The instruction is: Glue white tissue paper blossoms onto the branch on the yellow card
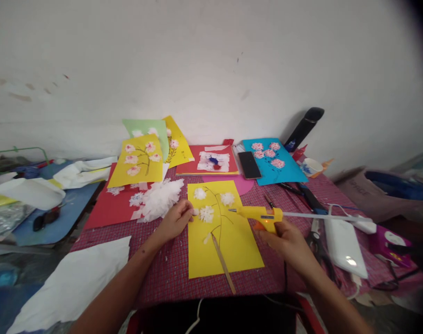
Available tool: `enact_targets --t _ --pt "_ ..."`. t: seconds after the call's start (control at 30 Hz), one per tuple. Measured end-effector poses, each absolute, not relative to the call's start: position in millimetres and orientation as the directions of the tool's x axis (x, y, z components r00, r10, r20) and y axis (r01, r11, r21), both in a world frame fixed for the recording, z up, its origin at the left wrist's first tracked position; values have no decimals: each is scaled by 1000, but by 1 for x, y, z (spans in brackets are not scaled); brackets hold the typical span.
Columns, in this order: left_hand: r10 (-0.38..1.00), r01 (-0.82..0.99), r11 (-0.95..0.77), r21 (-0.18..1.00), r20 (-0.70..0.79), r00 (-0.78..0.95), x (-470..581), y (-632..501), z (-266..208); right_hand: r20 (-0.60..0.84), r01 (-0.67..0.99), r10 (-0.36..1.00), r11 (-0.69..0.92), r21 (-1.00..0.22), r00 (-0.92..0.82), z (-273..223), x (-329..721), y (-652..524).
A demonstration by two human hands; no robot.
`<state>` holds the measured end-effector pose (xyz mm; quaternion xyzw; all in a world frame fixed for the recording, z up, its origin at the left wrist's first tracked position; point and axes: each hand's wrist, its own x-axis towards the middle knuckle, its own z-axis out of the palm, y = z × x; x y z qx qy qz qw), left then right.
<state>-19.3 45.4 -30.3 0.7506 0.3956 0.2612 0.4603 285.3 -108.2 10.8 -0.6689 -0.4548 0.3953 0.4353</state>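
My right hand (293, 243) grips a yellow hot glue gun (255, 213) by its handle, a long glue stick (312, 215) jutting from the back. Its nozzle points left over a yellow sheet (237, 253) with a drawn branch. White tissue-paper flowers, one (206, 214) at mid-left, sit on that sheet. At the sheet's left edge my left hand (176, 217) pinches a small white piece of paper (196, 211). A flat wooden stick (224, 266) lies across the lower part of the sheet, its tip by a small pale scrap (207, 238).
White tissue pieces (162, 199) are heaped left of the sheet. Finished flower pictures, one yellow (138, 157) and one blue (284, 167), stand behind. A phone (249, 165), scissors (317, 243) and a white power bank (345, 246) with cables crowd the right side.
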Motion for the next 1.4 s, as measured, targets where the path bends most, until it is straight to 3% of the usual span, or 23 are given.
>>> enact_targets --t 0.2,0.53,1.4 --pt "823 353 -303 885 57 565 -19 44 -29 -229 174 953 -264 -949 196 16 288 -85" --pt "809 392 -353 849 66 585 -20 45 -30 -299 546 954 -249 -800 -3 9 272 -49" --pt "790 397 -370 840 60 610 -20 47 -24 -291 741 952 -125 -660 -98 17 261 -18"
